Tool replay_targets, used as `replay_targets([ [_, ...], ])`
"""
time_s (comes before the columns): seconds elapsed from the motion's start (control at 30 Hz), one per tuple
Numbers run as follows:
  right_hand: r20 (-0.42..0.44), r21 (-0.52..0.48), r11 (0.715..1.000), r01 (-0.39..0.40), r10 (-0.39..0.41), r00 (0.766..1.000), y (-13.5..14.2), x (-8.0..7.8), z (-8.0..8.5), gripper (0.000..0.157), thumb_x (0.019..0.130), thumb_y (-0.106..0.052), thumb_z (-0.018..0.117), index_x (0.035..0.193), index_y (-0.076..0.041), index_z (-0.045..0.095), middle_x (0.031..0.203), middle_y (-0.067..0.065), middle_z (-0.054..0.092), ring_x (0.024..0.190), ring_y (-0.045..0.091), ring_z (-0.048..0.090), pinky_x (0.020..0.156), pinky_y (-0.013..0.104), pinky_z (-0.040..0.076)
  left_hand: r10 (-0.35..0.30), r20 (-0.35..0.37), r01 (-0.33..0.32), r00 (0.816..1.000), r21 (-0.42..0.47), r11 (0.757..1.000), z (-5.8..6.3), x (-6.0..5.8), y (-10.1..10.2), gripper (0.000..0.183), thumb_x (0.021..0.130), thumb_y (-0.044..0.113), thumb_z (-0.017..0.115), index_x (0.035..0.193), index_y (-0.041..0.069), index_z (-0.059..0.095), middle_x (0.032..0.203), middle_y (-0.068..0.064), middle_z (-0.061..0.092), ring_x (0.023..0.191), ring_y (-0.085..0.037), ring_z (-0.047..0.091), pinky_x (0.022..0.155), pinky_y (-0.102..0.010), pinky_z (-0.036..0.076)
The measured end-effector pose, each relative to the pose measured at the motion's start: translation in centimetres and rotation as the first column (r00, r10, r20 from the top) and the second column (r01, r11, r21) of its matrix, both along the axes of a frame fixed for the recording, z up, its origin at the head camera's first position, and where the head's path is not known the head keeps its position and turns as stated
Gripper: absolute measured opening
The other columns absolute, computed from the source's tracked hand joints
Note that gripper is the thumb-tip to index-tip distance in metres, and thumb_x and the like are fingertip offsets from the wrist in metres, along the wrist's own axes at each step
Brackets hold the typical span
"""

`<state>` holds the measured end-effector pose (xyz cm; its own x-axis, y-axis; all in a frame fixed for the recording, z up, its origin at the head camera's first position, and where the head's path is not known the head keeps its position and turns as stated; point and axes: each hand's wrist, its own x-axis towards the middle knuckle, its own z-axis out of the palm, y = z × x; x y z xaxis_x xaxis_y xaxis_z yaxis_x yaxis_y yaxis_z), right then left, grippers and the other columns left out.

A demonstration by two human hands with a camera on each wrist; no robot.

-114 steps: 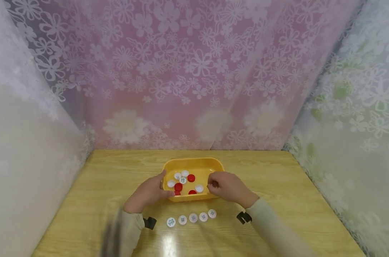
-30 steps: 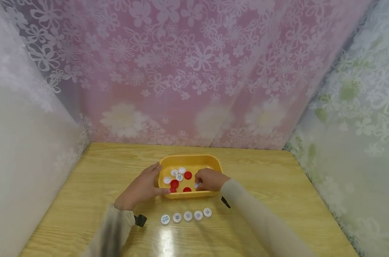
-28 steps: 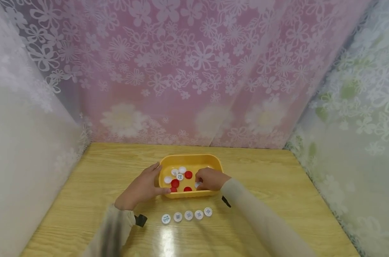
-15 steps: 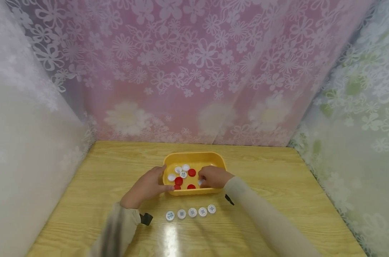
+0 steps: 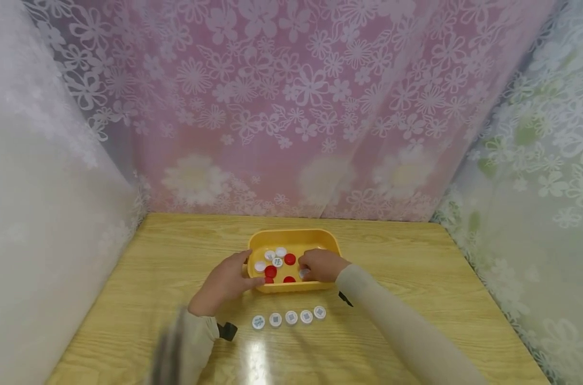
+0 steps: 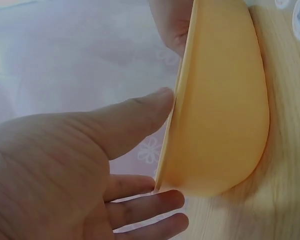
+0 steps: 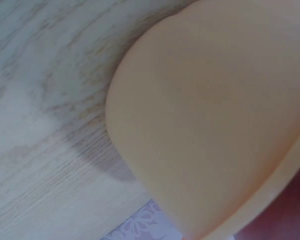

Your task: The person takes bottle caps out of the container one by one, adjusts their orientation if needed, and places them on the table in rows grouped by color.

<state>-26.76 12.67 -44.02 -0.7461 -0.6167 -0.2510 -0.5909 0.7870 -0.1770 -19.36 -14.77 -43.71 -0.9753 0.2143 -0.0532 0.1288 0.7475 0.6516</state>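
A yellow plastic tub [image 5: 291,287] holds several red and white round caps. Inside its right part, the curled fingers of my right hand [image 5: 323,266] pinch a white cap [image 5: 303,274] by its edge. My left hand [image 5: 226,282] rests on the tub's left end. In the left wrist view, the left thumb [image 6: 140,117] touches the rim and the other fingers lie fairly straight against the end wall. Within the tub are a red cap [image 5: 290,259] and a patterned white cap [image 5: 277,262]. The right wrist view shows the tub's outer wall [image 7: 205,110], which hides most of that hand.
On the wooden table [image 5: 392,342], a row of several patterned white caps lies in front of the tub, from a left one [image 5: 258,322] to a right one [image 5: 320,312]. A floral curtain [image 5: 291,107] hangs behind, with pale cloth on both sides.
From above the tub's right side, my right hand has moved left and down to a white cap and stays there over the last second. My left hand keeps touching the tub.
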Motion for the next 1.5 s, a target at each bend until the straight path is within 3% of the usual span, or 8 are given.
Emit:
replay_targets([
  [0.33, -0.008, 0.008, 1.000, 0.003, -0.003, 1.000, 0.1, 0.0, -0.4, 0.015, 0.096, -0.028, 0.076, 0.089, -0.022, 0.064, 0.085, -0.008, 0.056, 0.076, 0.013, 0.050, 0.074, 0.031, 0.044, -0.007, -0.101, -0.005, 0.995, -0.119, 0.993, -0.3, 1.1, 0.6, 0.081, 0.094, 0.045, 0.076, 0.155, 0.001, 0.045, 0.153, -0.017, 0.051, 0.138, -0.040, 0.050, 0.108, -0.059, 0.046],
  [0.67, -0.099, 0.026, 0.997, -0.070, 0.073, 0.992, 0.0, -0.3, -0.1, 0.016, 0.094, -0.028, 0.078, 0.095, -0.018, 0.066, 0.089, -0.005, 0.060, 0.078, 0.015, 0.055, 0.076, 0.033, 0.050, 0.025, -0.119, -0.038, 0.993, -0.113, 0.993, 0.2, 1.7, 0.9, 0.078, 0.093, 0.041, 0.077, 0.152, -0.002, 0.049, 0.156, -0.020, 0.048, 0.141, -0.042, 0.047, 0.111, -0.060, 0.043],
  [0.83, -0.194, -0.138, 0.990, -0.008, -0.019, 0.981, 0.1, 0.3, 1.0, 0.024, 0.094, -0.032, 0.072, 0.111, -0.018, 0.063, 0.092, -0.009, 0.062, 0.073, 0.011, 0.054, 0.072, 0.029, 0.052, 0.021, -0.119, -0.035, 0.993, -0.114, 0.993, 0.1, 1.6, 0.9, 0.078, 0.093, 0.041, 0.077, 0.151, -0.002, 0.049, 0.156, -0.020, 0.047, 0.140, -0.042, 0.048, 0.110, -0.059, 0.044],
  [0.97, -0.276, -0.370, 0.927, -0.069, -0.038, 0.960, -0.5, 3.4, 3.0, 0.028, 0.096, -0.028, 0.069, 0.120, -0.014, 0.067, 0.094, -0.009, 0.067, 0.073, 0.009, 0.059, 0.070, 0.027, 0.053, 0.013, -0.142, -0.030, 0.990, -0.119, 0.993, 0.0, 1.6, 1.0, 0.077, 0.093, 0.041, 0.077, 0.151, -0.002, 0.050, 0.153, -0.020, 0.050, 0.137, -0.041, 0.052, 0.108, -0.058, 0.047],
  [1.1, -0.350, -0.457, 0.864, -0.212, 0.044, 0.936, -1.6, 8.2, 3.9, 0.024, 0.095, -0.023, 0.071, 0.118, -0.013, 0.072, 0.099, -0.007, 0.071, 0.083, 0.010, 0.065, 0.077, 0.026, 0.057, -0.002, -0.175, -0.022, 0.984, -0.135, 0.991, -0.1, 1.7, 1.1, 0.077, 0.092, 0.040, 0.078, 0.149, -0.004, 0.051, 0.152, -0.023, 0.052, 0.135, -0.043, 0.053, 0.106, -0.058, 0.047],
  [1.23, -0.261, -0.401, 0.888, -0.225, 0.124, 0.957, -2.8, 12.5, 3.1, 0.030, 0.093, -0.021, 0.077, 0.121, -0.013, 0.069, 0.106, -0.006, 0.072, 0.092, 0.005, 0.065, 0.085, 0.024, 0.056, -0.003, -0.180, -0.021, 0.984, -0.130, 0.991, -0.3, 1.8, 1.0, 0.077, 0.093, 0.040, 0.078, 0.150, -0.004, 0.050, 0.153, -0.023, 0.050, 0.137, -0.043, 0.052, 0.108, -0.058, 0.046],
  [1.33, -0.207, -0.351, 0.907, -0.232, 0.166, 0.964, -3.6, 14.5, 1.7, 0.028, 0.094, -0.024, 0.078, 0.119, -0.016, 0.068, 0.107, -0.010, 0.071, 0.093, -0.001, 0.063, 0.084, 0.018, 0.054, 0.001, -0.165, -0.020, 0.986, -0.115, 0.993, -0.3, 1.8, 0.9, 0.077, 0.094, 0.040, 0.076, 0.151, -0.004, 0.048, 0.155, -0.023, 0.048, 0.139, -0.043, 0.050, 0.110, -0.058, 0.044],
  [1.5, -0.319, -0.317, 0.868, -0.382, 0.282, 0.905, -4.8, 15.6, -1.2, 0.013, 0.098, -0.024, 0.071, 0.109, -0.024, 0.063, 0.089, -0.018, 0.060, 0.077, -0.005, 0.052, 0.070, 0.008, 0.043, 0.003, -0.158, -0.022, 0.987, -0.117, 0.993, -0.4, 1.7, 0.9, 0.078, 0.094, 0.040, 0.076, 0.151, -0.005, 0.048, 0.155, -0.023, 0.048, 0.138, -0.043, 0.050, 0.110, -0.057, 0.044],
])
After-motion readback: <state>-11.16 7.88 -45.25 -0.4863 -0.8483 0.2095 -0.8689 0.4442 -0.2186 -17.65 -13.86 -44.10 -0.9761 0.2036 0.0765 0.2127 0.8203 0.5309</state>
